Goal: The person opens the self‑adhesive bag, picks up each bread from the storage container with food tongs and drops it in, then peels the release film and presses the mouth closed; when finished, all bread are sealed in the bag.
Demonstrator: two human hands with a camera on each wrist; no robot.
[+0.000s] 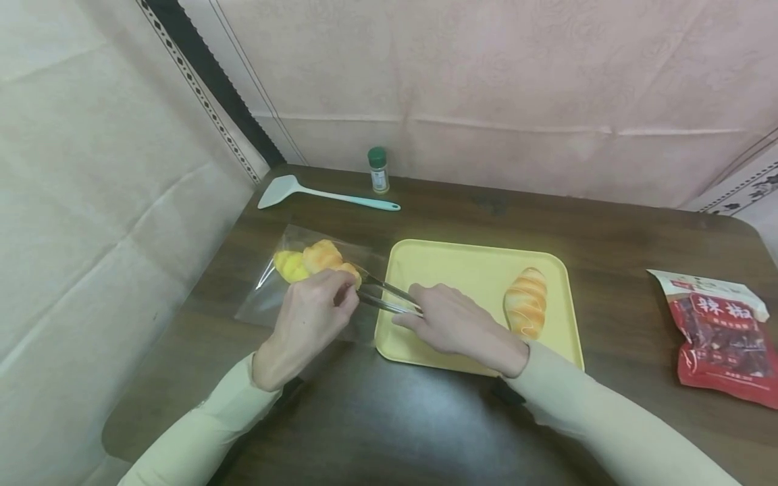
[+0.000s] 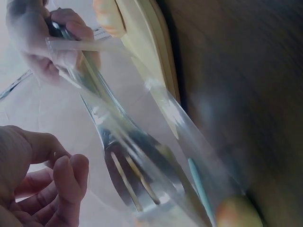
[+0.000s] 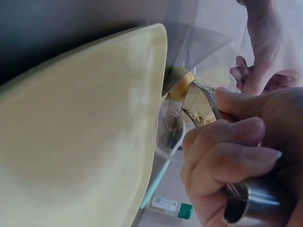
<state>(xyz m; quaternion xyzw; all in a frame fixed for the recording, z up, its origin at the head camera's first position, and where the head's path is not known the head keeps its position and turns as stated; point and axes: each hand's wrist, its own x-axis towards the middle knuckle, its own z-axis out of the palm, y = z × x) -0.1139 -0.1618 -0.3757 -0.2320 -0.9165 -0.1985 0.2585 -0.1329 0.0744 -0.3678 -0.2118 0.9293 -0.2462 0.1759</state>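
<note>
My left hand (image 1: 313, 310) is at the mouth of a clear plastic bag (image 1: 258, 300), thumb and finger pinching its film edge. Inside the bag sit a yellow bread (image 1: 290, 266) and a golden bun (image 1: 322, 255). Metal tongs (image 1: 389, 298) are gripped in my right hand (image 1: 456, 320), and their slotted heads reach into the bag mouth. A small bread piece (image 1: 350, 271) shows right at the tong tips, partly hidden by my left hand. Under my right forearm, a long twisted bread (image 1: 526, 304) lies on the yellow tray (image 1: 462, 250).
Behind the bag lie a pale blue spatula (image 1: 340, 196) and a small green-capped jar (image 1: 378, 170). A red packet (image 1: 720, 331) rests at the table's right side. Hanging cloth (image 1: 486, 81) borders the table at the back and left.
</note>
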